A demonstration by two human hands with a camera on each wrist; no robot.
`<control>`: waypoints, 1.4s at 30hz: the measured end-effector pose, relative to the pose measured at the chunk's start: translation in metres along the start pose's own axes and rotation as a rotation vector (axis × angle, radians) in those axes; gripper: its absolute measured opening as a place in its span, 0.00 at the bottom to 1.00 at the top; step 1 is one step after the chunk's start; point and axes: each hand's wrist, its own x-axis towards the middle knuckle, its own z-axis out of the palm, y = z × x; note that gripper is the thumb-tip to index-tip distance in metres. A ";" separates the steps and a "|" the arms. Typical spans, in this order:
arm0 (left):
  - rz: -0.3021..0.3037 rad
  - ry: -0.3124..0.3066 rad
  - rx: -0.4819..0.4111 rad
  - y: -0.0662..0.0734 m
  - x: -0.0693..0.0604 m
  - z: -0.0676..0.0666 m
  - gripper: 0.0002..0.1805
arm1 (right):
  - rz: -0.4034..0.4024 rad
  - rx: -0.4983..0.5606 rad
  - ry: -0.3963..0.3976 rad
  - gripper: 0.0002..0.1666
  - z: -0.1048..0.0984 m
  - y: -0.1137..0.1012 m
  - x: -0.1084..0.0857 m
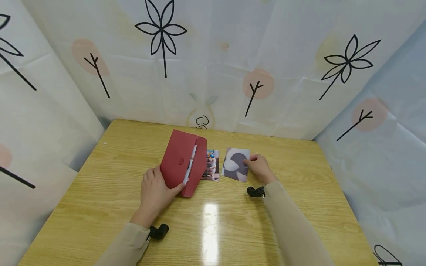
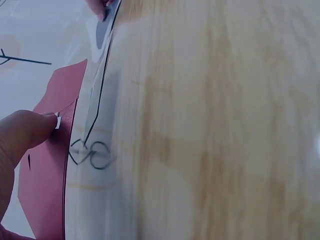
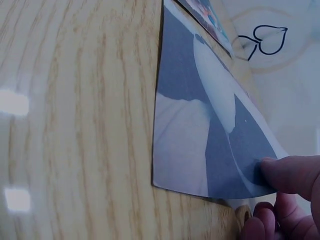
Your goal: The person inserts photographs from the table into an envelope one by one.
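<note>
The table (image 1: 186,229) leaves passage between the sleeves (image 1: 296,225) until the red envelope (image 1: 176,159) and gray card (image 1: 235,168) block it.

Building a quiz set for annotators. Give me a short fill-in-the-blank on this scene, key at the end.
1. The left hand grips an envelope coloured ____.
2. The right hand pinches a grey-and-white card with its ____ on the upper face.
3. In the head view, another card is partly hidden by the ____.

Missing words: red; thumb; envelope.
</note>
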 end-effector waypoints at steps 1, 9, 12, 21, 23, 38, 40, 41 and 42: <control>-0.003 -0.002 -0.001 0.000 0.000 0.000 0.59 | -0.005 0.003 0.007 0.14 0.000 0.001 0.000; -0.016 -0.023 -0.010 0.002 -0.001 0.001 0.59 | 0.009 0.097 -0.005 0.15 -0.004 0.010 0.001; -0.029 -0.043 -0.023 0.003 -0.001 0.001 0.60 | 0.018 0.118 0.000 0.17 -0.006 0.011 0.002; -0.039 -0.045 -0.019 0.003 0.000 0.002 0.59 | 0.064 0.182 0.005 0.19 -0.006 0.009 0.003; -0.036 -0.049 -0.015 0.003 0.000 0.002 0.59 | 0.064 0.210 0.017 0.18 -0.006 0.011 0.003; -0.024 -0.041 -0.010 0.003 0.001 0.002 0.59 | 0.059 0.479 0.049 0.19 -0.019 0.014 -0.008; -0.025 -0.039 -0.010 0.003 0.002 0.002 0.59 | 0.044 0.479 0.042 0.22 -0.019 0.010 -0.009; -0.025 -0.039 -0.009 0.003 0.002 0.002 0.59 | 0.037 0.476 0.043 0.23 -0.019 0.007 -0.010; -0.025 -0.040 -0.009 0.003 0.002 0.002 0.59 | 0.032 0.477 0.042 0.24 -0.019 0.005 -0.012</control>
